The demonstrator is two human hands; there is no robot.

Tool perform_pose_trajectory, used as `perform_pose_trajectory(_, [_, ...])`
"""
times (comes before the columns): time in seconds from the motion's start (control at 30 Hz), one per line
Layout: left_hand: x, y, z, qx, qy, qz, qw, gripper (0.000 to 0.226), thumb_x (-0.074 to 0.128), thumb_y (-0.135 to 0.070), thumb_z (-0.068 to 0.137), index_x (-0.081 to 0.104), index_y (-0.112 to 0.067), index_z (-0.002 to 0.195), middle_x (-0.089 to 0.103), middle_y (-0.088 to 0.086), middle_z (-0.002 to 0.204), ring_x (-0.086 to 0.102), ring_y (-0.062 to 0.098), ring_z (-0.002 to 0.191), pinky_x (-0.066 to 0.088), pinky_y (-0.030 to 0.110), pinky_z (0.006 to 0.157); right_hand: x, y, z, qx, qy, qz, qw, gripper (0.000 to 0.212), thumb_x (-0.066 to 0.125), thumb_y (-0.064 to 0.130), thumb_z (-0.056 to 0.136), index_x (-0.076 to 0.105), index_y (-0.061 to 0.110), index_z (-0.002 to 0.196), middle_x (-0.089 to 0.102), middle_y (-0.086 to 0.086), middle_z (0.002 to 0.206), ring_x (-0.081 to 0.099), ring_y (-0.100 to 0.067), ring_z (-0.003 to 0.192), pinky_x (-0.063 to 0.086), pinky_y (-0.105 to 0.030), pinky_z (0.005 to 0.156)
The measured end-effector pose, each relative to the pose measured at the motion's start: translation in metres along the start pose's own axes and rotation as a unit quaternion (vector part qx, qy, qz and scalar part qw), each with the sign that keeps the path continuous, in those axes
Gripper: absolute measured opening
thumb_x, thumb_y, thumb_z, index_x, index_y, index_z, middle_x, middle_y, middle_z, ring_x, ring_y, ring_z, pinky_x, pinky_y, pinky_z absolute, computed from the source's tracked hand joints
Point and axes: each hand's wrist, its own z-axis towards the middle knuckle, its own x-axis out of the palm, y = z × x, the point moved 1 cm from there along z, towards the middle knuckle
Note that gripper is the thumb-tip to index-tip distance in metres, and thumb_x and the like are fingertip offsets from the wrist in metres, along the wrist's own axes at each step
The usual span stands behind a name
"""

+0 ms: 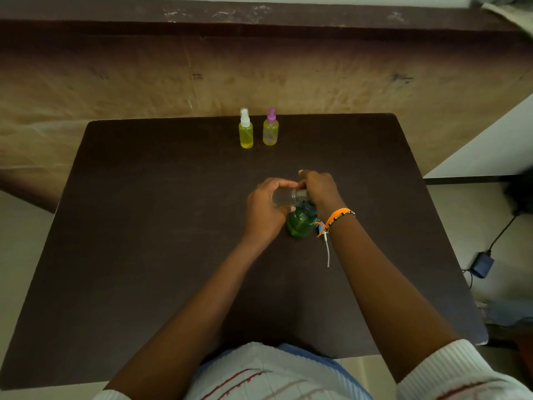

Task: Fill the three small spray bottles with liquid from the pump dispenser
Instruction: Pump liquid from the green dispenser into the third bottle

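Two hands [291, 203] mid-table, bottles [258, 129] at far edge

- No text, brand or number can be read anywhere.
- The purple-capped bottle [270, 131] bears purple markings, too small and blurred to read.
- Dark marks on the wall [401, 77] are illegible.

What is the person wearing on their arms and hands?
Both hands are bare: no gloves and no rings that I can see. The right wrist has an orange band, a thin beaded bracelet and a pale string dangling from them. The forearms are uncovered. White ribbed sleeves with thin reddish stripes start near the elbows.
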Motion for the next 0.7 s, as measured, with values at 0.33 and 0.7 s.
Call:
perform_pose_trajectory(0.33, [0.0042,0.0038,-0.0005,-0.008,-0.006,0.010,1.000,0.044,0.072,0.008,0.057,0.068,-0.018,0.093,0.062,-0.011,0.089,0.060,0.013,0.088,0.047,0.024,0.074,-0.0016,-0.0009,-0.0033,-0.012,-0.029,-0.042,0.999,0.032,0.048,0.020,0.087,0.074,0.004,0.097,0.065,-0.011,0.096,0.057,-0.027,0.087,0.049,-0.039,0.086])
perform_pose_trajectory(0.7, [-0.0001,-0.0015,-0.0022,-0.012,0.005,-0.006,1.000,0.045,0.073,0.008,0.059,0.067,-0.021,0.094,0.062,-0.010,0.092,0.060,0.013,0.090,0.047,0.022,0.075,-0.0023,0.0015,-0.0024,-0.017,-0.001,-0.038,0.999,0.030,0.050,0.019,0.089,0.072,0.001,0.095,0.068,-0.019,0.105,0.058,-0.028,0.087,0.049,-0.037,0.082])
